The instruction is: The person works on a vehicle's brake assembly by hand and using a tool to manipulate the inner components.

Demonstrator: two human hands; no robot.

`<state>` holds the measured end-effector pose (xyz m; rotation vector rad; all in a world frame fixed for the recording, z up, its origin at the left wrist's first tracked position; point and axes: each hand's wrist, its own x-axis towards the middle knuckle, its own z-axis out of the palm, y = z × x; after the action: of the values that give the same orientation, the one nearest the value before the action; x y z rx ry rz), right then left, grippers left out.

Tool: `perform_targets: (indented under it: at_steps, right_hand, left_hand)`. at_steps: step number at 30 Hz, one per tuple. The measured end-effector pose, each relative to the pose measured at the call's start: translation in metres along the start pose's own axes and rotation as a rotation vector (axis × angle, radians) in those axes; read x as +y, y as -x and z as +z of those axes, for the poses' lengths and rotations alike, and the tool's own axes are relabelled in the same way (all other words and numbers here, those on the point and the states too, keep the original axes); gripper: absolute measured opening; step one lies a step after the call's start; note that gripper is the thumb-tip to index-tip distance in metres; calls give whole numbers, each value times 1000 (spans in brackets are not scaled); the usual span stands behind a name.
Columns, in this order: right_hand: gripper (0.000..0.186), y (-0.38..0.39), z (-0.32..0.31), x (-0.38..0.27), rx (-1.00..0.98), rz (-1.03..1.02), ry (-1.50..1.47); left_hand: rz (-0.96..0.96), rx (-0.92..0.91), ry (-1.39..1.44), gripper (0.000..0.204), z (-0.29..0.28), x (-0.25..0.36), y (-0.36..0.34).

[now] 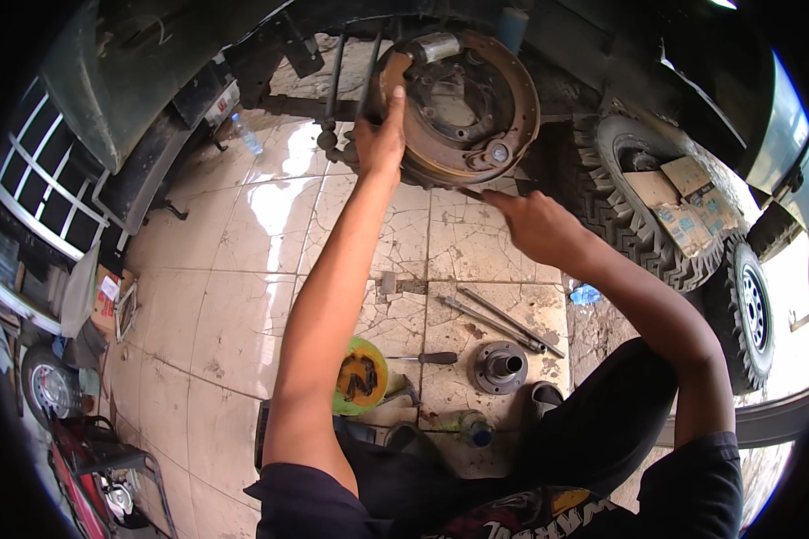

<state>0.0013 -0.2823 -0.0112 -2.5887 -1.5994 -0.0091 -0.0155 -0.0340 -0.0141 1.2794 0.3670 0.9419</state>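
A rusty drum brake assembly (521,108) with curved shoes and a silver cylinder (436,47) at its top is mounted under the vehicle ahead of me. My left hand (382,139) grips its left side, the thumb on the brown brake shoe (394,76) and the fingers mostly hidden behind. Below the assembly, my right hand (541,226) is closed around a thin, dark-shafted tool (472,192). The tool's tip meets the lower rim of the brake; its handle is hidden in my fist, so I cannot tell its exact kind.
On the cracked tiles lie metal rods (499,322), a screwdriver (436,357), a flanged hub (500,368), a yellow-green container (360,377) and a plastic bottle (476,429). A large tire (616,193) with cardboard on it lies right, beside an upright wheel (751,310).
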Motion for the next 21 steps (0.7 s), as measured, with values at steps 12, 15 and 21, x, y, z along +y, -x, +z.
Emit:
perform_targets:
  at_steps: [12, 15, 21]
  right_hand:
    - [62, -4, 3, -12, 10, 84, -114]
    - [57, 2, -2, 30, 64, -100, 179]
    - [49, 8, -29, 5, 10, -31, -176]
  left_hand:
    - [19, -21, 63, 76, -3, -4, -6]
    - [8, -34, 48, 76, -4, -3, -2]
    - [19, -57, 95, 77, -2, -5, -4]
